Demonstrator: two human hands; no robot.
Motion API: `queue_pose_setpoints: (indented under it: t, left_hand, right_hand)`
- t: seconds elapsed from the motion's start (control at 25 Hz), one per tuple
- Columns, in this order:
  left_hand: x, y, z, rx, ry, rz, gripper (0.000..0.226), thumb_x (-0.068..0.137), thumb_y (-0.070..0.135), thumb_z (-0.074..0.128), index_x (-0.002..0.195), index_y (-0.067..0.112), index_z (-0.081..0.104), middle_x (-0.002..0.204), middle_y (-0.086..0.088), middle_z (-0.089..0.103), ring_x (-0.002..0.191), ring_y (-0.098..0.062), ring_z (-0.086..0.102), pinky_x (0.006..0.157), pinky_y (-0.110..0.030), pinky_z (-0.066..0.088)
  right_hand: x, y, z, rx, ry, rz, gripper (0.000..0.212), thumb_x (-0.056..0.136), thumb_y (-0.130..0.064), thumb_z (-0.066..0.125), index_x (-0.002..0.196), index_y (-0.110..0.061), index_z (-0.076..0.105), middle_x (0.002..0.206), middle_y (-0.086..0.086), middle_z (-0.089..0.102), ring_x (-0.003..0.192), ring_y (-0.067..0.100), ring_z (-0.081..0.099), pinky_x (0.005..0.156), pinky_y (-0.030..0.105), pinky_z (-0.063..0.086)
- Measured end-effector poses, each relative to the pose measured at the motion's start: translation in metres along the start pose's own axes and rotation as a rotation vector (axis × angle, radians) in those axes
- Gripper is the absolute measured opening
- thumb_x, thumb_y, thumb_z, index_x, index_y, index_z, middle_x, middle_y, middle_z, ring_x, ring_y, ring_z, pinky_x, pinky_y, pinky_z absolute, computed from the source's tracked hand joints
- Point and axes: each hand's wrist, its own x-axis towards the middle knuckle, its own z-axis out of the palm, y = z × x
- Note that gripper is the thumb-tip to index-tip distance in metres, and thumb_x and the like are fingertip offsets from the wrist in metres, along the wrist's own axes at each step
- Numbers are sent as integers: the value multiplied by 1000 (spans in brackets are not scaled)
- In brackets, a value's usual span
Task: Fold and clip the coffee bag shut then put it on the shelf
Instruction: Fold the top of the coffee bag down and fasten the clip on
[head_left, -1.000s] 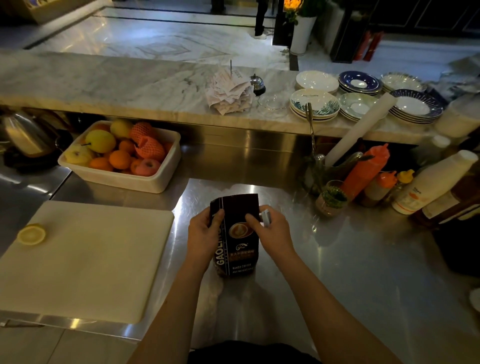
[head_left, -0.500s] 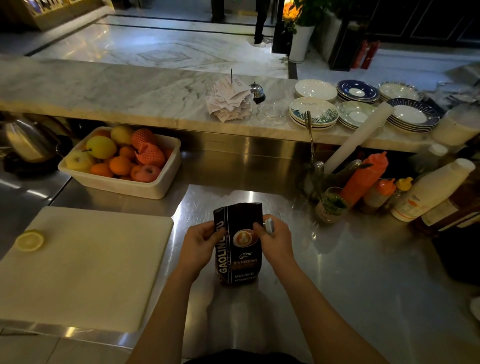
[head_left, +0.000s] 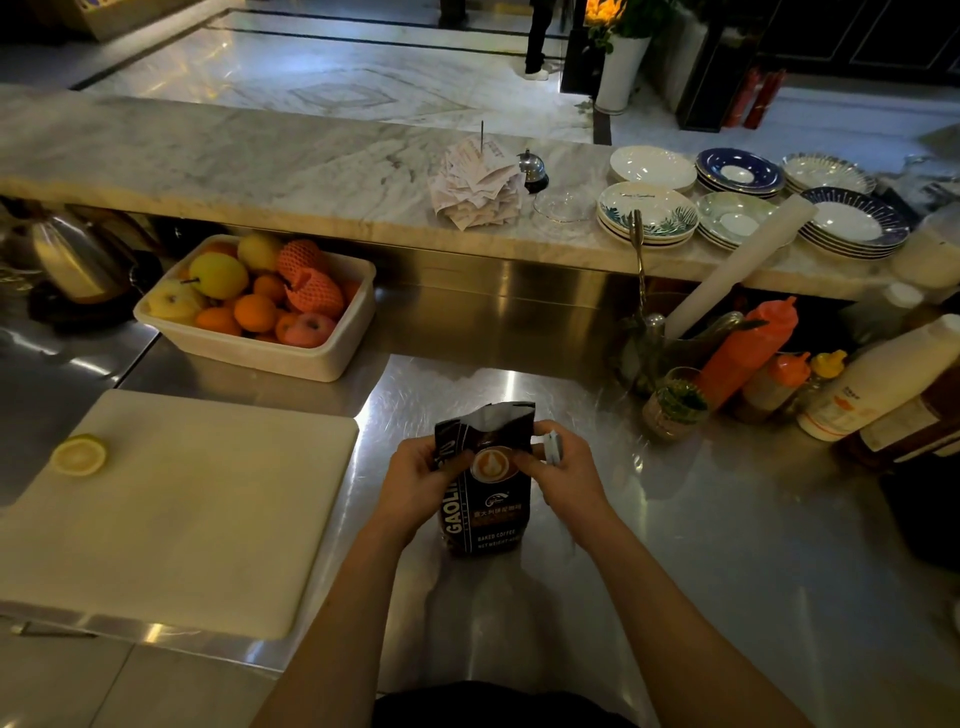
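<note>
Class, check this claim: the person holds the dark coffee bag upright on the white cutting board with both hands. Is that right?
Not quite. The head view shows the dark coffee bag upright on the steel counter, beside the white cutting board, held by left hand and right hand.

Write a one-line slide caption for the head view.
Both hands, left hand and right hand, hold an upright, open coffee bag on the steel counter, clip ready.
</note>
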Motion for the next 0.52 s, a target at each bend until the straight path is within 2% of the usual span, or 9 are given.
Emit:
queue_pose_setpoints:
  t: [0.12, 0.16, 0.24, 0.32, 0.4, 0.48, 0.52]
  left_hand:
    - [2, 1, -5, 8, -105, -12, 24, 93, 8, 61, 92, 28, 76, 90, 2, 78, 88, -14, 72, 81, -32, 54]
    - [2, 1, -7, -15, -144, -9, 25, 94, 7, 58, 96, 26, 75, 93, 1, 78, 91, -14, 72, 83, -31, 55]
    - [-1, 1, -9, -101, -193, -18, 27, 96, 5, 54, 105, 21, 73, 102, -2, 77, 100, -17, 71, 87, -28, 55]
    - [-4, 2, -8, -137, -159, -29, 25, 97, 7, 54, 112, 20, 69, 107, -2, 76, 102, -16, 71, 87, -27, 56]
    - [-4, 5, -2, -80, -25, -11, 19, 92, 18, 64, 109, 22, 71, 102, 1, 77, 98, -15, 72, 84, -28, 57]
    - [-1, 11, 6, 19, 103, 40, 19, 86, 26, 71, 104, 20, 72, 94, 6, 76, 91, -12, 73, 78, -23, 56]
    - [-1, 15, 12, 75, 135, 67, 19, 87, 28, 69, 104, 19, 72, 91, 8, 74, 90, -9, 72, 75, -18, 55]
  right_hand:
    - [0, -4, -3, 2, 29, 10, 17, 84, -2, 65, 95, -14, 69, 76, 0, 72, 66, 3, 68, 54, 14, 49]
    - [-1, -4, -3, 19, 38, 26, 17, 86, 0, 62, 95, -13, 69, 68, -5, 69, 56, -2, 63, 47, 10, 43]
    - [-2, 0, -5, 47, 49, 63, 17, 89, -1, 59, 90, -15, 68, 56, -11, 63, 45, -5, 57, 44, 9, 39]
    - [-2, -1, -4, 21, 48, 50, 15, 90, -3, 59, 87, -15, 67, 59, -9, 64, 48, -4, 59, 45, 10, 41]
    - [-1, -6, 1, -40, 38, 1, 5, 89, -12, 62, 88, -12, 67, 73, -1, 70, 65, 4, 68, 54, 16, 52]
    - [2, -12, 6, -95, 35, -69, 13, 86, -24, 67, 92, -13, 68, 85, 3, 73, 80, 13, 71, 70, 29, 60]
    - [3, -14, 7, -120, 41, -104, 17, 85, -30, 68, 94, -15, 68, 87, 1, 73, 83, 13, 71, 72, 31, 60]
